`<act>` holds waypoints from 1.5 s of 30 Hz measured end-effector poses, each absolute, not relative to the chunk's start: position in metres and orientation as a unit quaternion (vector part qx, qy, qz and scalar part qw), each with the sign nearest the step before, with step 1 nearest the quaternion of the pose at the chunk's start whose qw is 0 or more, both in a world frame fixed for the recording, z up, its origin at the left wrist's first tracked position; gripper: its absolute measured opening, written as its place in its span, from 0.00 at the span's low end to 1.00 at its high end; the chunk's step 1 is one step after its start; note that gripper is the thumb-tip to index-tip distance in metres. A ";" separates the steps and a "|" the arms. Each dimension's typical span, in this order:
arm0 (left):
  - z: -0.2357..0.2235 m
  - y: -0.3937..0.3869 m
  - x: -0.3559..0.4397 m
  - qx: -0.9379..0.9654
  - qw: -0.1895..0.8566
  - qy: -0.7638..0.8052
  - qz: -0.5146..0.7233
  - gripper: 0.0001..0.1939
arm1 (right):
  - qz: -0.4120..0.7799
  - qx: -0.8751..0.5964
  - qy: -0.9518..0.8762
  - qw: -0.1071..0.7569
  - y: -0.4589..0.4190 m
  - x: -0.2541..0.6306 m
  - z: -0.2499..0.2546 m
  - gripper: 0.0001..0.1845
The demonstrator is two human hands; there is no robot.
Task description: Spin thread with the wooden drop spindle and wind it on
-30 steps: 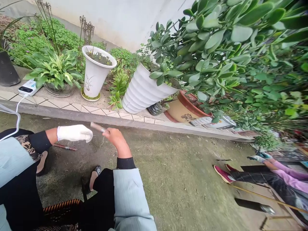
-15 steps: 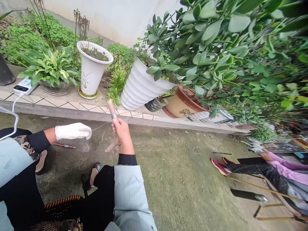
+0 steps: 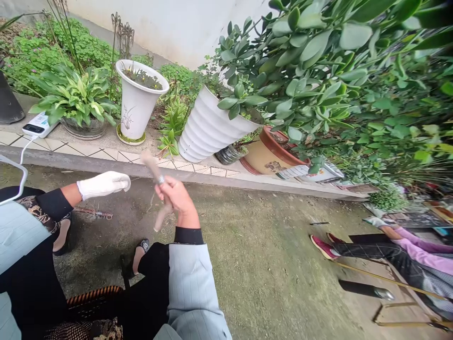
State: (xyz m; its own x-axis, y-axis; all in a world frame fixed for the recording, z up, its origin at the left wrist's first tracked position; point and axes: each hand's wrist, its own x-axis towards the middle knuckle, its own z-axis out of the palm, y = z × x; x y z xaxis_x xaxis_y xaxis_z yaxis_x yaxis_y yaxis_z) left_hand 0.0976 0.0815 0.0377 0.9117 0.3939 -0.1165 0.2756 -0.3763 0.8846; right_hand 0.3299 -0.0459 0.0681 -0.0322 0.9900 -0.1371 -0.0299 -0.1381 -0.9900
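The bare right hand [image 3: 175,194] has its grip closed around a pale brown, stick-shaped piece with a silvery band [image 3: 153,166], whose blurred upper end slants up and leftward from the fist, toward the tiled garden ledge [image 3: 129,157]. The white-gloved left hand [image 3: 104,183] is level with the fist but apart from the piece — its fingers are curled, and whether they pinch anything fine I cannot tell. Below that glove, a reddish-brown rod wound with wire [image 3: 101,214] lies on the ground.
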 end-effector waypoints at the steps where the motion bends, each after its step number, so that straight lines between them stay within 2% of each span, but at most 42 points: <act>1: 0.037 0.078 0.097 0.828 0.530 0.180 0.035 0.19 | 0.506 -0.538 -0.418 0.529 -0.044 0.335 0.068 0.16; 3: 0.039 0.070 0.097 0.823 0.556 0.114 -0.004 0.18 | 0.441 -0.579 -0.342 0.595 -0.038 0.345 0.062 0.18; 6: 0.046 0.058 0.097 0.802 0.594 0.048 -0.021 0.16 | 0.388 -0.662 -0.323 0.555 -0.032 0.353 0.046 0.18; 10: 0.055 0.054 0.095 0.782 0.620 0.012 -0.061 0.17 | 0.285 -0.793 -0.427 0.327 -0.032 0.350 0.036 0.14; 12: 0.057 0.059 0.094 0.761 0.644 0.020 -0.076 0.18 | 0.241 -0.814 -0.487 0.206 -0.034 0.346 0.036 0.13; 14: 0.058 0.066 0.091 0.744 0.663 0.042 -0.070 0.18 | 0.236 -0.803 -0.531 0.130 -0.035 0.343 0.038 0.13; 17: 0.059 0.078 0.087 0.734 0.674 0.086 -0.016 0.20 | 0.294 -0.764 -0.568 0.082 -0.036 0.338 0.038 0.12; 20: 0.059 0.087 0.083 0.732 0.671 0.113 0.026 0.21 | 0.454 -0.674 -0.583 0.006 -0.036 0.324 0.038 0.12; 23: 0.053 0.091 0.085 0.735 0.661 0.143 0.050 0.20 | 0.617 -0.512 -0.593 -0.070 -0.038 0.304 0.043 0.14; 25: 0.046 0.092 0.089 0.751 0.631 0.179 0.081 0.20 | 0.673 -0.426 -0.603 -0.039 -0.042 0.296 0.053 0.15; 26: 0.043 0.093 0.091 0.764 0.608 0.196 0.095 0.19 | 0.686 -0.402 -0.607 0.008 -0.045 0.296 0.059 0.15; 29: 0.036 0.089 0.099 0.804 0.550 0.204 0.102 0.19 | 0.635 -0.473 -0.540 0.285 -0.049 0.306 0.072 0.14; 31: 0.036 0.082 0.104 0.813 0.553 0.169 0.072 0.20 | 0.561 -0.532 -0.470 0.426 -0.048 0.316 0.073 0.15; 32: 0.037 0.077 0.106 0.807 0.569 0.146 0.055 0.20 | 0.530 -0.556 -0.443 0.463 -0.046 0.319 0.070 0.16; 34: 0.041 0.065 0.109 0.804 0.583 0.110 0.032 0.20 | 0.488 -0.604 -0.414 0.475 -0.040 0.320 0.060 0.17; 36: 0.045 0.055 0.111 0.802 0.589 0.094 0.009 0.20 | 0.434 -0.673 -0.425 0.422 -0.034 0.319 0.050 0.16; 39: 0.049 0.049 0.110 0.788 0.607 0.098 -0.012 0.19 | 0.294 -0.775 -0.493 0.263 -0.031 0.318 0.042 0.13; 41: 0.050 0.053 0.108 0.790 0.605 0.101 -0.013 0.19 | 0.253 -0.782 -0.548 0.156 -0.033 0.320 0.043 0.12; 43: 0.049 0.060 0.106 0.805 0.584 0.102 -0.005 0.18 | 0.342 -0.725 -0.595 0.059 -0.038 0.323 0.048 0.10; 45: 0.049 0.066 0.104 0.811 0.577 0.099 -0.003 0.18 | 0.509 -0.602 -0.615 -0.012 -0.044 0.323 0.055 0.11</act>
State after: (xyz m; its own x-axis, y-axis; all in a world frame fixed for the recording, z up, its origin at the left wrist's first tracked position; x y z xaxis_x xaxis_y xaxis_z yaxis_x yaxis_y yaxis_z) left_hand 0.1038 0.0663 0.0489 0.9803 0.1577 -0.1185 0.1638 -0.3156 0.9347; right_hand 0.3235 -0.0438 0.0548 -0.2749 0.7282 -0.6278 0.7533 -0.2427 -0.6113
